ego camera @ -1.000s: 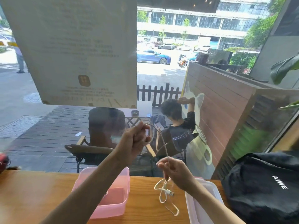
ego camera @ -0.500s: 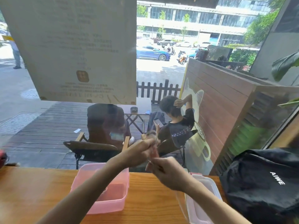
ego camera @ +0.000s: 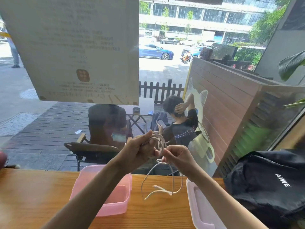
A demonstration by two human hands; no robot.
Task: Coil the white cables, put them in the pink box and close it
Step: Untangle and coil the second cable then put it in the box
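Note:
Above the wooden table, my left hand (ego camera: 142,148) grips a few wound loops of the white cable (ego camera: 160,141). Just to its right, my right hand (ego camera: 177,157) pinches the same cable close to the coil. The loose tail hangs down in a loop, and its plug ends (ego camera: 162,191) dangle just over the tabletop. The open pink box (ego camera: 115,207) stands on the table under my left forearm, which hides part of it. Its pale pink lid (ego camera: 200,207) lies flat at the right, beneath my right forearm.
A black backpack (ego camera: 270,184) sits on the wooden table (ego camera: 33,200) at the right, close to the lid. A window directly behind the table shows a terrace with seated people. A red object (ego camera: 2,160) pokes in at the far left edge.
My hands came together half a second ago and have now separated slightly. More cable sits in loops in my left hand, and the hanging tail is visible again.

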